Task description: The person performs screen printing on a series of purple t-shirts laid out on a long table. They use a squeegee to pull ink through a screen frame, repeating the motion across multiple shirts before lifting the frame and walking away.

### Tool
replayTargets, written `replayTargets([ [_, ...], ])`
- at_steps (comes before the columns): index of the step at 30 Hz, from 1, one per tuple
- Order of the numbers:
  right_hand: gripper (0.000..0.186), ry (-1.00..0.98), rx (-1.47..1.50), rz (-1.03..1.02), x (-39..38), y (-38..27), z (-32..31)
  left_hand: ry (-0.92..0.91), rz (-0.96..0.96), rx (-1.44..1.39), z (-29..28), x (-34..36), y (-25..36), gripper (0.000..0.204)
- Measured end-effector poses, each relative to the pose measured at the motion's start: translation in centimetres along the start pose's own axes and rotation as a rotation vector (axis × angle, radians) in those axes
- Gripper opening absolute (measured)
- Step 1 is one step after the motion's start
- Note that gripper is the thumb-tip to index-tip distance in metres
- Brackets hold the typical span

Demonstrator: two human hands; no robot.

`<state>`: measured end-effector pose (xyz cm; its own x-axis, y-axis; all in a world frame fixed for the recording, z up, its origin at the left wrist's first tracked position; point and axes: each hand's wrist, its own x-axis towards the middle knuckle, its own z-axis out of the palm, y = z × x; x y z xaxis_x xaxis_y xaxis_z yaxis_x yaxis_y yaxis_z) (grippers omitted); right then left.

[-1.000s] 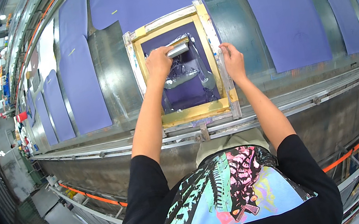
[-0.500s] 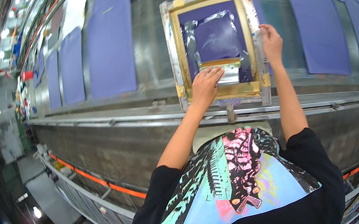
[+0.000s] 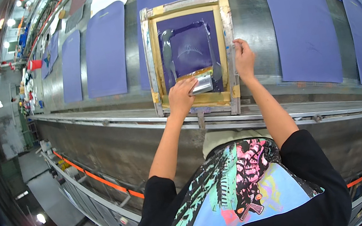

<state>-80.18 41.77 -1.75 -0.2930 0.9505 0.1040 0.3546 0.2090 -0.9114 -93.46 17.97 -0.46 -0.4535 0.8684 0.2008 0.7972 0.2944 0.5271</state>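
A screen printing frame (image 3: 227, 29) with yellowish taped inner edges lies on the long metal table. Its purple mesh (image 3: 186, 37) carries dark, glossy ink in streaks round a pale line design. In my left hand (image 3: 181, 95) is a squeegee (image 3: 202, 83) with a silver metal body and yellowish blade, resting low on the mesh near the frame's front end. My right hand (image 3: 243, 61) has its fingers curled closed on the frame's right edge.
Cut purple fabric pieces (image 3: 299, 29) lie on both sides and behind the frame on the metal table (image 3: 249, 23). A metal rail (image 3: 135, 122) runs along the front edge. A red container (image 3: 34, 64) stands far left; orange tubing (image 3: 91, 171) runs below the table.
A second ago my left hand and squeegee were at the mesh's upper part; they moved down to the front end. My right hand stays at the right edge. The view also shifted.
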Motion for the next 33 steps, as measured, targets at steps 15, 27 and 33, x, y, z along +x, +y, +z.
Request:
replayTargets([
  [15,0.02,-0.014,-0.094,0.049,2.3,7.8,-3.3,0.047,0.131,0.156,8.4,-3.5,1.0,0.054],
  [27,0.019,-0.006,-0.029,0.059,4.1,6.1,-3.5,0.07,-0.015,0.123,6.4,18.2,-1.5,0.038],
  [33,0.021,-0.004,-0.069,0.077,4.2,5.1,-5.7,0.058,0.127,0.111,7.2,7.0,1.6,0.042],
])
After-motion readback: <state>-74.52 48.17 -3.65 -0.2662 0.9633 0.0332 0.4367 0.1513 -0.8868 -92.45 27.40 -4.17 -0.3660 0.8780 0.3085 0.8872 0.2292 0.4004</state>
